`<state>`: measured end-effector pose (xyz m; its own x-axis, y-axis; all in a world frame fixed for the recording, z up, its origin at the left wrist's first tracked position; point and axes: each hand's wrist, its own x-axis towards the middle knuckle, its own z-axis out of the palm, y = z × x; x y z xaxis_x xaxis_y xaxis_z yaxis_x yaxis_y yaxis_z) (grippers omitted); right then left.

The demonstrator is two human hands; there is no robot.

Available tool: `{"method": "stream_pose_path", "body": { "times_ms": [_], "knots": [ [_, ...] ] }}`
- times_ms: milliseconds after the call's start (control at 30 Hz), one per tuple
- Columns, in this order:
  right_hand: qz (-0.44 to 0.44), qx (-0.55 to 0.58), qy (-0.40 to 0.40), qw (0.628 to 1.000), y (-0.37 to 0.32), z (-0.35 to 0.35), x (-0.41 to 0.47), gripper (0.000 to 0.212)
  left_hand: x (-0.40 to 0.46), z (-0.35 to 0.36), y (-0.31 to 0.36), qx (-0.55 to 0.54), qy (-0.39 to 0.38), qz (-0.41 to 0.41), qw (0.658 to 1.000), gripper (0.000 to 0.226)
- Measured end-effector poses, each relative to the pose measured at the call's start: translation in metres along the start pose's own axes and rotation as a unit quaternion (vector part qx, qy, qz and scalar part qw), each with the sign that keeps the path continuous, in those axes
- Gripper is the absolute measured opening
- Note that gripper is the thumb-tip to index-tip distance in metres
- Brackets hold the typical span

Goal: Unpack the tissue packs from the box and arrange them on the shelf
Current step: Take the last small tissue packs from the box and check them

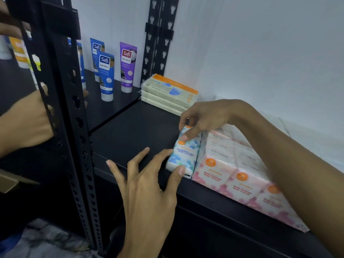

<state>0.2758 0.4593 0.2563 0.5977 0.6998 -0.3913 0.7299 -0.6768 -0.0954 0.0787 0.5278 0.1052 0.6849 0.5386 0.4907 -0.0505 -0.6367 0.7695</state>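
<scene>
A blue-and-white fragrance-free mini tissue pack point(184, 155) stands on the black shelf point(134, 131), pressed against a block of pink rose-scented mini tissue packs point(238, 175) on its right. My right hand point(202, 118) reaches in from the right and pinches the blue pack's far top end with thumb and forefinger. My left hand point(147, 183) lies spread at the shelf's front edge, its thumb touching the pack's near corner and a fingertip touching its left side. A stack of orange-and-cream facial tissue packs point(169, 94) lies at the back of the shelf.
Blue and purple cream tubes point(107, 75) stand on the neighbouring shelf behind a black perforated upright point(74, 112). Another person's hand point(24, 123) is behind that upright at left. A cardboard box flap point(11, 181) shows at the left edge. A white wall lies behind.
</scene>
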Motion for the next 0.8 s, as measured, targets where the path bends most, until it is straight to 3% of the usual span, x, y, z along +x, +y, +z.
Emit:
{"method": "stream_pose_path", "body": {
  "times_ms": [300,500,633,800],
  "knots": [
    [0.006,0.004,-0.015,1.0,0.003,-0.001,0.004,0.039,0.001,0.0,-0.002,0.025,-0.011,-0.001,1.0,0.045],
    [0.032,-0.018,-0.005,0.999,-0.007,-0.001,-0.006,0.062,0.002,-0.005,0.005,0.03,-0.034,-0.011,0.999,0.05],
    [0.044,-0.001,0.105,0.993,-0.011,-0.004,-0.035,0.068,-0.001,-0.01,0.007,0.028,-0.037,0.002,0.999,0.058],
    [0.051,0.036,0.266,0.962,-0.001,0.009,-0.118,0.048,-0.004,-0.024,0.015,0.062,-0.039,0.007,0.997,0.06]
  ]
}}
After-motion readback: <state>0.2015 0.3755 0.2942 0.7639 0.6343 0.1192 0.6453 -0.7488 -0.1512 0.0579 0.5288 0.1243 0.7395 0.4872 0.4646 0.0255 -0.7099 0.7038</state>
